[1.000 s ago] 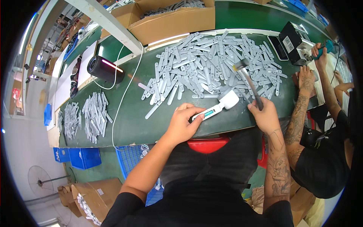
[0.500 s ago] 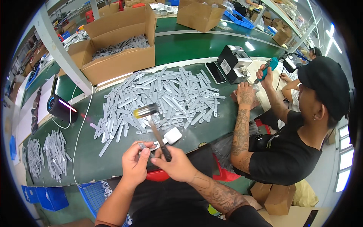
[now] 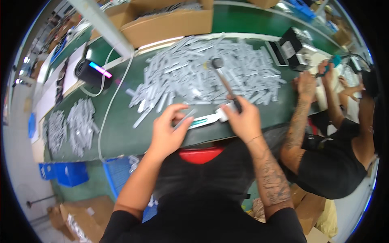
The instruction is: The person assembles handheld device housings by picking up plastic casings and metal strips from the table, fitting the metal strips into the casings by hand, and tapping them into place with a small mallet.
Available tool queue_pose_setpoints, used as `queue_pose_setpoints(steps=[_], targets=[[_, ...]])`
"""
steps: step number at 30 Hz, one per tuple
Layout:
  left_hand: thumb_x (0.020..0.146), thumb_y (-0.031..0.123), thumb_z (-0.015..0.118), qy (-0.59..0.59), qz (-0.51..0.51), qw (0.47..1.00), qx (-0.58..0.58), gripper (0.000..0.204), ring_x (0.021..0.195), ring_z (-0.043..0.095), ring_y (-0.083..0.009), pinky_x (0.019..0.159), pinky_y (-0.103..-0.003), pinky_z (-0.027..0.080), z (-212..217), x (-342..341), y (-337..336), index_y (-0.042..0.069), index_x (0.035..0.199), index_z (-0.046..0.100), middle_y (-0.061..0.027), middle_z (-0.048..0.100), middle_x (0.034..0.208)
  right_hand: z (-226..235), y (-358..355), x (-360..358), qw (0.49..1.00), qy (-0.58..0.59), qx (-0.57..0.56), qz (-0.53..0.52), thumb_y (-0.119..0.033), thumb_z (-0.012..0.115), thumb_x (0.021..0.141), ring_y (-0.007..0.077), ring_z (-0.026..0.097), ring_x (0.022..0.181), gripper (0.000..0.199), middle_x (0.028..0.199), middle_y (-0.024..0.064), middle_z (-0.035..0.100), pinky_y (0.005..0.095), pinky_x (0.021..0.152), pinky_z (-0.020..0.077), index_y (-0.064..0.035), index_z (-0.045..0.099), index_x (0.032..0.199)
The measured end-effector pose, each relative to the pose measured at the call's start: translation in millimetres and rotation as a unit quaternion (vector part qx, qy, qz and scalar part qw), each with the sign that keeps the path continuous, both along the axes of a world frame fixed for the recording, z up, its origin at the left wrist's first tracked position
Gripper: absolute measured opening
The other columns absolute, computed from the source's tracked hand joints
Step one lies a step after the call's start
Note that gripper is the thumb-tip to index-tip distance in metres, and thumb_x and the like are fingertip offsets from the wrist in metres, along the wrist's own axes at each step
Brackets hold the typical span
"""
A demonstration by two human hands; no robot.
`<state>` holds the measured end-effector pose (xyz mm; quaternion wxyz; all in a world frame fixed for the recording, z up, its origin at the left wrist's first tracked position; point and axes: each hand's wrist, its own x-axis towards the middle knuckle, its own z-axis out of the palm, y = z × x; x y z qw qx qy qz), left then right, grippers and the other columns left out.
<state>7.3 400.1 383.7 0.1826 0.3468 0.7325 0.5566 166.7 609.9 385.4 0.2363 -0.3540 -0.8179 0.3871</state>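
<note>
Green tabletop (image 3: 121, 129) runs bare along its near edge, where both hands work. The left hand (image 3: 168, 129) pinches a thin grey stick (image 3: 185, 118) over a white and green holder (image 3: 206, 119) lying flat close to that edge. The right hand (image 3: 243, 121) is closed around a small hammer (image 3: 225, 83), its head raised over the grey heap of sticks (image 3: 210, 73) just behind. Open surface lies to the left, up to a white cable (image 3: 106, 117).
</note>
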Motion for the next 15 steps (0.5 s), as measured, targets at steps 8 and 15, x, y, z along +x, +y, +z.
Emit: queue_pose_setpoints(steps=[8,15], targets=[[0.093,0.008,0.083,0.120,-0.061,0.991,0.020,0.015,0.094,0.072,-0.0290,0.086,-0.039,0.056,-2.2,-8.5,19.1,0.003,0.107,0.081,-0.0105,0.080,0.100,-1.5,-6.7,0.8,0.996,-0.008,-0.090,-0.017,-0.032,0.090,0.093,0.0080,0.046,0.060,0.037,0.065,-0.0029,0.054,0.0296,0.057,0.0424,-0.0075,0.081,0.119],[0.093,0.005,0.084,0.174,-0.124,0.977,0.009,0.012,0.093,0.070,-0.0265,0.084,-0.037,0.056,-15.9,3.8,40.5,0.003,0.105,0.081,-0.0104,0.077,0.102,-0.6,-7.9,0.2,0.995,0.015,-0.093,-0.021,-0.032,0.090,0.093,0.0079,0.046,0.060,0.038,0.066,-0.0024,0.055,0.0298,0.057,0.0425,-0.0068,0.081,0.120]])
